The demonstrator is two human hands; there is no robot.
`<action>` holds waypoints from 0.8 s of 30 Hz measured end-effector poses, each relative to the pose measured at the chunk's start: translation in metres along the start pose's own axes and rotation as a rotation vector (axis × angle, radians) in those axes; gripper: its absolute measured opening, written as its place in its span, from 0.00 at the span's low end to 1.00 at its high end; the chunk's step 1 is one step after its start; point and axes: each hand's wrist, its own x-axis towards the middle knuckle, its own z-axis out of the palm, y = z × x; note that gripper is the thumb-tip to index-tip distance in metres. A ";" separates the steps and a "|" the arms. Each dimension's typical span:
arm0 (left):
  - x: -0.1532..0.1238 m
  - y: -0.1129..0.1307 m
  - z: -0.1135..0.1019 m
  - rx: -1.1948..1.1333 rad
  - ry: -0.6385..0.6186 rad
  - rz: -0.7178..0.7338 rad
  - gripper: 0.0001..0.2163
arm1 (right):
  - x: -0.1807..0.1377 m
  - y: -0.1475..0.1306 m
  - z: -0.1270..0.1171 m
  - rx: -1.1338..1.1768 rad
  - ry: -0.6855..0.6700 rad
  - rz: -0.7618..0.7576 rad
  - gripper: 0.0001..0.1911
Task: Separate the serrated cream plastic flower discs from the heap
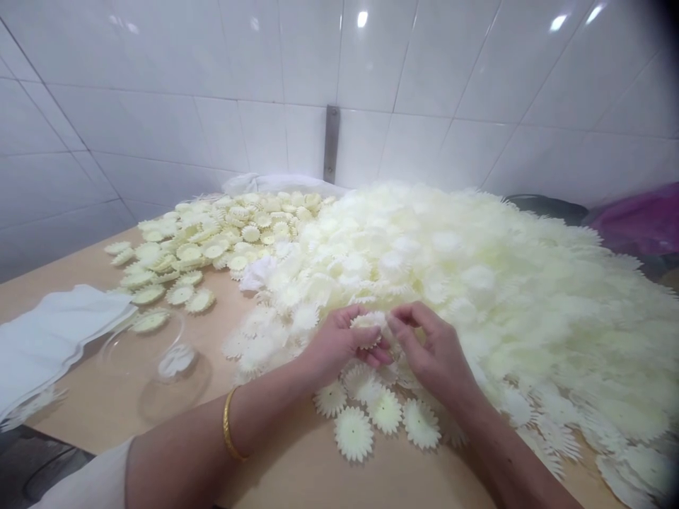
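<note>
A pale cream flower-shaped piece (366, 322) with a toothed edge is between the thumb and fingers of my left hand (339, 339). My right hand (429, 346) is closed in a pinch at the right edge of that piece; what lies between its fingertips is too small to make out. Just below both hands, several flat flower-shaped discs (353, 433) with small centre holes lie on the table (286, 466). Behind my hands rises a big heap of thin white-cream flower discs (450, 261).
Thicker flower-shaped pieces (212, 247) are piled at the back left. Nearer lie a clear round dish (177, 360) with white matter and some white sheets (64, 332). A tiled wall (254, 134) closes the back, and a purple bag (641, 219) sits far right.
</note>
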 end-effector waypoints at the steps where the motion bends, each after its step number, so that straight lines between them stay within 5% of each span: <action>1: -0.001 0.000 0.000 0.014 0.008 0.010 0.10 | 0.000 0.000 0.001 0.004 -0.009 -0.002 0.07; 7: -0.003 0.003 0.005 0.042 0.032 -0.017 0.09 | -0.003 -0.002 0.007 -0.069 0.044 -0.004 0.09; 17: 0.000 0.007 0.006 -0.012 0.151 -0.063 0.09 | 0.011 0.010 -0.026 -0.330 0.661 -0.051 0.10; 24: 0.000 0.010 0.009 -0.227 0.106 -0.153 0.11 | 0.007 0.011 -0.026 -0.539 0.544 -0.227 0.12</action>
